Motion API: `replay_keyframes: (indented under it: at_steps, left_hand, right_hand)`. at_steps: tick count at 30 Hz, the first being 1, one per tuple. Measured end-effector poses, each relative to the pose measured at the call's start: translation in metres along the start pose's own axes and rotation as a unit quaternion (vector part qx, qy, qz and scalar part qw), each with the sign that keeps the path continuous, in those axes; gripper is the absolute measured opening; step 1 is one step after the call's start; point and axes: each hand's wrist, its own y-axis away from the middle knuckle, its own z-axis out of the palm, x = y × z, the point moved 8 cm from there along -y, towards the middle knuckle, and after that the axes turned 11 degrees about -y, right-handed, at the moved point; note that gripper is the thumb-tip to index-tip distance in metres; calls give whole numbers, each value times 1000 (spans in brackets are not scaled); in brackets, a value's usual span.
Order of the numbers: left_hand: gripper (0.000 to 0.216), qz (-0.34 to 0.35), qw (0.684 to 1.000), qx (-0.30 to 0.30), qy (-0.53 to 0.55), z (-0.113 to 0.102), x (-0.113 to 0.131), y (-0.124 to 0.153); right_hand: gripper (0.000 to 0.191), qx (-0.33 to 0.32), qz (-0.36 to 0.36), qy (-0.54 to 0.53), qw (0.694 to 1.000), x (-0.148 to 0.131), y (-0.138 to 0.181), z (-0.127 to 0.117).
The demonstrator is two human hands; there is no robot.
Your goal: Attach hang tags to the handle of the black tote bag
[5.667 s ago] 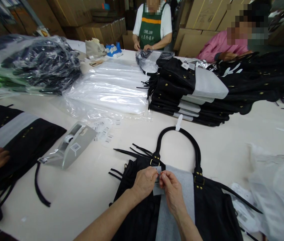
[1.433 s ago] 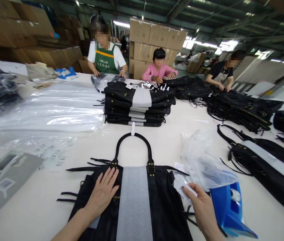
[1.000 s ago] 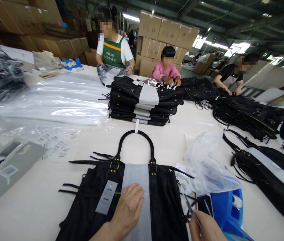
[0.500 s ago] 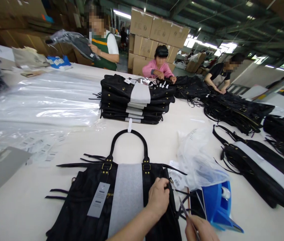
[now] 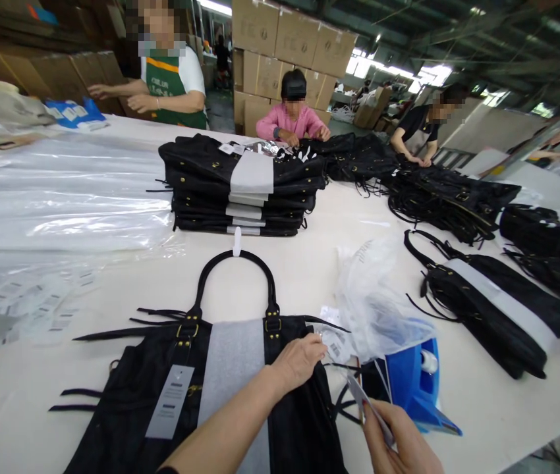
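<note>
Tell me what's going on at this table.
Someone is handling a black bag lying on the table. Their left hand is at its upper right edge; the right hand grips a thin grey item, too unclear to name. A grey printed tag lies against the bag's front. Beyond it sits a stack of black bags, with a co-worker in pink behind the stack.
</note>
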Motion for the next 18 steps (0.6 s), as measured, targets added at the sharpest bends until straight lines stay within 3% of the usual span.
replay_keyframes:
  at_steps: [3,9,13,18]
  left_hand:
    - [26,-14,999,6,30,-2,-2,2]
    - [27,-162,983,47,78,-11,-17,-2]
    - [29,-237,966,31,98,-8,-32,-6]
    - [27,-250,960,16,124,-4,-37,-6]
  right_hand:
    - [22,-5,15,-7,1000,6,0,1]
    - [23,-36,18,-1,999,22,-7,15]
    - [31,-4,35,37,999,39,-12,20]
    - [38,14,84,53,995,47,-16,17]
